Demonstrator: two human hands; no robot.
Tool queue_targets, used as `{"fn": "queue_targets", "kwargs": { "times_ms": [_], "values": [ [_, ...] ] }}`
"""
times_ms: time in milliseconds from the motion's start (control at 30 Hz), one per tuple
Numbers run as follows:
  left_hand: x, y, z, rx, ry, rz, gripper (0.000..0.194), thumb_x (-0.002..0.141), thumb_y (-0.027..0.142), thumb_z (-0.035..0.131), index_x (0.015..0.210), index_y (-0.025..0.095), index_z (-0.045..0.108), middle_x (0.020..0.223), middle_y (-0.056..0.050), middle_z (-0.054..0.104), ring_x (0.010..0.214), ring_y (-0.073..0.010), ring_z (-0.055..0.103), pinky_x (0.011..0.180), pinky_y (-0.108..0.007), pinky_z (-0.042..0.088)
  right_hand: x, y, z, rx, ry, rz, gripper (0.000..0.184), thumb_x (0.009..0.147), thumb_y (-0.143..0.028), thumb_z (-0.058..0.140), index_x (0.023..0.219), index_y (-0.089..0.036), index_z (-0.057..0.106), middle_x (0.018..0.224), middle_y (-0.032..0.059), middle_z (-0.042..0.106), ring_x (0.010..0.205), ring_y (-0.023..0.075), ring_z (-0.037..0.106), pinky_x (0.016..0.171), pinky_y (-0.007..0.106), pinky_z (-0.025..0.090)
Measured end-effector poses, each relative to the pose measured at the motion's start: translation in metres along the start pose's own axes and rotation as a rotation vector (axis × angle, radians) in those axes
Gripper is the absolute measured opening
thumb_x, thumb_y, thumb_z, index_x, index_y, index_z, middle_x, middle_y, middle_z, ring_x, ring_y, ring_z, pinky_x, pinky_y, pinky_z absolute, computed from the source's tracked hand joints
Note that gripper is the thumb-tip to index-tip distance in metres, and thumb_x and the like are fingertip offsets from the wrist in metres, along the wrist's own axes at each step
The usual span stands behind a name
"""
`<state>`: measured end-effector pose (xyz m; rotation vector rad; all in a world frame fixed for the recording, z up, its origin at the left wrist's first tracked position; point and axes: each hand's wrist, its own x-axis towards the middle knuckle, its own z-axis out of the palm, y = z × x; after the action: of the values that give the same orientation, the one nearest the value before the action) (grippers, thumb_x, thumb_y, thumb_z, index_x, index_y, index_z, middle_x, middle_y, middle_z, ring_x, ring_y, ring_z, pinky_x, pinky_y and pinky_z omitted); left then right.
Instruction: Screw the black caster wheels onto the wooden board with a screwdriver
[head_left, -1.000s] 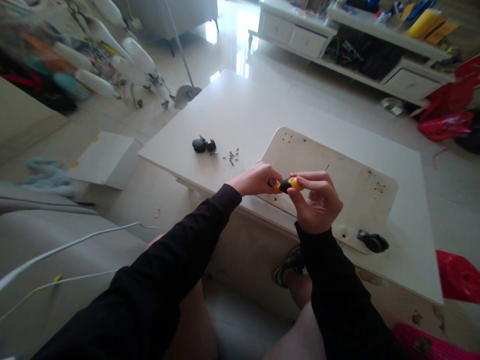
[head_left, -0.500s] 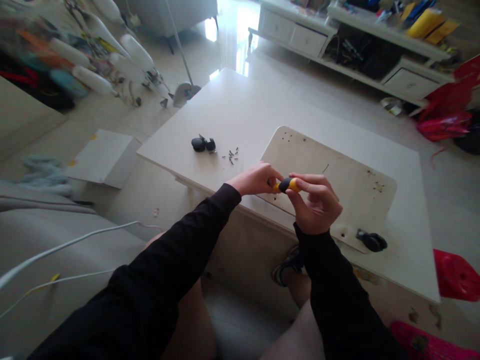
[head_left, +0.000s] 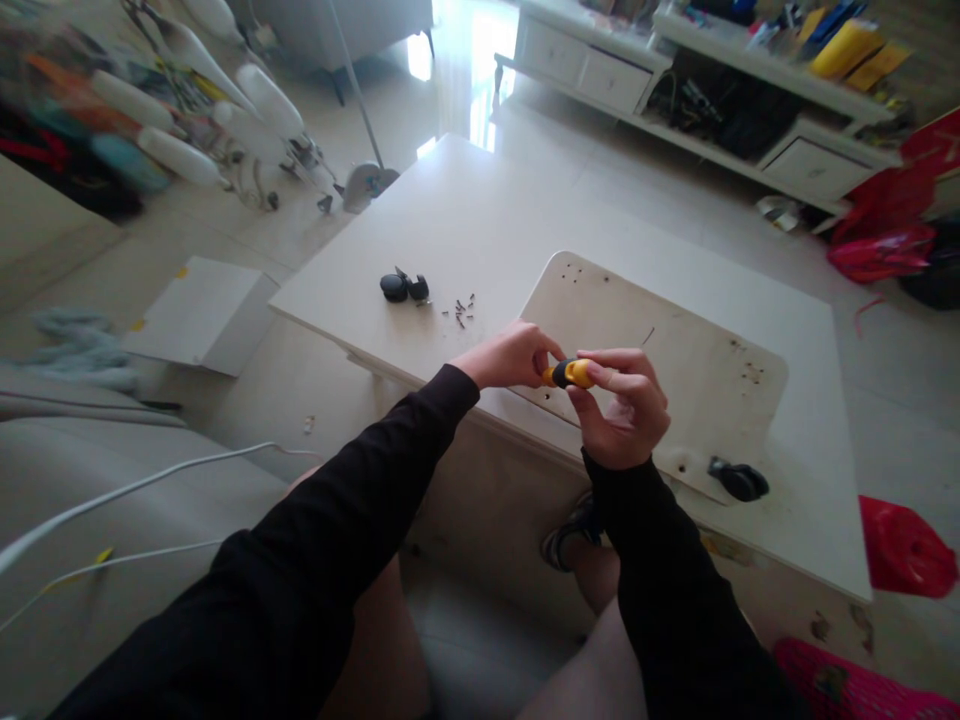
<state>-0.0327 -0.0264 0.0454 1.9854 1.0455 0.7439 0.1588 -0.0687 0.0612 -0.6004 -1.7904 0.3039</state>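
Observation:
My right hand (head_left: pixel 628 408) grips the yellow and black handle of a screwdriver (head_left: pixel 571 373) with thumb and fingers. At the tool's front end is my left hand (head_left: pixel 511 357), its fingers closed; what they hold is mostly hidden. Both hands are over the near left edge of a pale board (head_left: pixel 622 320) with rounded corners and small holes. A black caster (head_left: pixel 741 482) sits at the board's near right corner. Farther left, black casters (head_left: pixel 395 288) lie beside several loose screws (head_left: pixel 460 312). One thin dark piece (head_left: pixel 649 335) rests on the board.
The board lies on a white table (head_left: pixel 450 215). Left of it on the floor stands a white box (head_left: pixel 202 315). A red stool (head_left: pixel 904 548) is by the table's right end, and a white cabinet (head_left: pixel 585 70) stands behind. White cables (head_left: pixel 150 487) cross at the left.
My right hand has turned the screwdriver handle slightly, showing more yellow, and its fingers have curled a little closer. My left hand stays in place; the view has shifted slightly.

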Motion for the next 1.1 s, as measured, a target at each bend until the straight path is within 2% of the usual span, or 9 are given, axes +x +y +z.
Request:
{"fn": "queue_targets", "kwargs": {
  "times_ms": [167, 267, 367, 500, 667, 800, 900, 1000, 1100],
  "values": [
    [0.0, -0.004, 0.0, -0.101, -0.031, 0.007, 0.033, 0.072, 0.003, 0.077, 0.102, 0.014, 0.085, 0.073, -0.001, 0.078, 0.066, -0.0116, 0.07, 0.066, -0.021, 0.052, -0.002, 0.004, 0.0, -0.066, 0.053, -0.016, 0.031, 0.083, -0.023, 0.088, 0.108, -0.03, 0.071, 0.101, 0.0011, 0.073, 0.088, 0.0196, 0.073, 0.069, 0.037, 0.063],
    [0.001, -0.007, 0.001, -0.159, -0.012, 0.024, 0.026, 0.073, 0.005, 0.077, 0.097, 0.014, 0.085, 0.073, -0.002, 0.078, 0.067, -0.0121, 0.07, 0.066, -0.022, 0.054, -0.004, 0.008, 0.0, -0.061, 0.046, -0.001, 0.039, 0.085, -0.024, 0.085, 0.12, -0.031, 0.069, 0.109, 0.0034, 0.074, 0.098, 0.022, 0.074, 0.078, 0.042, 0.066],
    [0.001, -0.01, 0.001, -0.192, 0.01, 0.046, 0.022, 0.073, 0.004, 0.077, 0.091, 0.014, 0.083, 0.075, -0.001, 0.078, 0.069, -0.0127, 0.071, 0.068, -0.023, 0.056, -0.005, 0.011, -0.001, -0.033, -0.03, 0.019, 0.05, 0.088, -0.021, 0.08, 0.134, -0.033, 0.064, 0.123, 0.0071, 0.075, 0.113, 0.0258, 0.075, 0.092, 0.05, 0.068],
    [0.0, -0.016, -0.005, -0.25, 0.009, 0.054, 0.04, 0.07, 0.0, 0.072, 0.106, 0.014, 0.082, 0.092, -0.005, 0.082, 0.083, -0.0152, 0.075, 0.076, -0.026, 0.058, -0.007, 0.013, -0.001, 0.014, -0.036, 0.05, 0.054, 0.089, -0.015, 0.077, 0.137, -0.035, 0.062, 0.128, 0.0064, 0.075, 0.117, 0.0264, 0.077, 0.096, 0.051, 0.069],
    [-0.003, -0.022, -0.016, -0.242, 0.175, -0.004, 0.058, 0.066, -0.004, 0.06, 0.118, 0.016, 0.078, 0.121, -0.011, 0.08, 0.1, -0.0187, 0.076, 0.077, -0.027, 0.057, -0.004, 0.013, 0.0, 0.009, 0.095, 0.031, 0.054, 0.087, -0.018, 0.08, 0.135, -0.035, 0.064, 0.124, 0.0052, 0.075, 0.114, 0.0269, 0.078, 0.092, 0.053, 0.07],
    [-0.001, -0.026, -0.022, -0.191, 0.361, -0.139, 0.052, 0.065, -0.004, 0.055, 0.107, 0.015, 0.079, 0.11, -0.009, 0.08, 0.092, -0.0179, 0.074, 0.072, -0.027, 0.056, 0.005, 0.016, -0.007, 0.015, 0.307, 0.152, 0.049, 0.083, -0.028, 0.084, 0.127, -0.034, 0.064, 0.117, 0.0027, 0.072, 0.11, 0.0258, 0.078, 0.09, 0.053, 0.071],
    [-0.002, -0.036, -0.028, -0.1, 0.495, -0.307, 0.044, 0.066, -0.003, 0.056, 0.099, 0.014, 0.079, 0.101, -0.008, 0.08, 0.085, -0.018, 0.072, 0.073, -0.028, 0.056, 0.012, 0.023, -0.019, 0.012, 0.496, 0.304, 0.05, 0.077, -0.03, 0.086, 0.122, -0.03, 0.063, 0.117, 0.0036, 0.07, 0.107, 0.0242, 0.078, 0.077, 0.044, 0.072],
    [-0.011, -0.053, -0.037, 0.005, 0.542, -0.511, 0.041, 0.066, -0.003, 0.057, 0.096, 0.014, 0.079, 0.097, -0.008, 0.08, 0.085, -0.0201, 0.072, 0.078, -0.031, 0.057, 0.016, 0.032, -0.032, 0.017, 0.594, 0.437, 0.052, 0.073, -0.029, 0.084, 0.119, -0.029, 0.061, 0.113, 0.0021, 0.068, 0.097, 0.0209, 0.076, 0.062, 0.035, 0.069],
    [-0.024, -0.067, -0.048, 0.103, 0.506, -0.653, 0.043, 0.066, -0.003, 0.058, 0.099, 0.014, 0.079, 0.098, -0.009, 0.08, 0.09, -0.0222, 0.073, 0.082, -0.032, 0.057, 0.015, 0.04, -0.042, 0.028, 0.639, 0.546, 0.052, 0.072, -0.027, 0.082, 0.118, -0.028, 0.059, 0.111, 0.0001, 0.066, 0.087, 0.0162, 0.074, 0.057, 0.032, 0.068]
  ]
}}
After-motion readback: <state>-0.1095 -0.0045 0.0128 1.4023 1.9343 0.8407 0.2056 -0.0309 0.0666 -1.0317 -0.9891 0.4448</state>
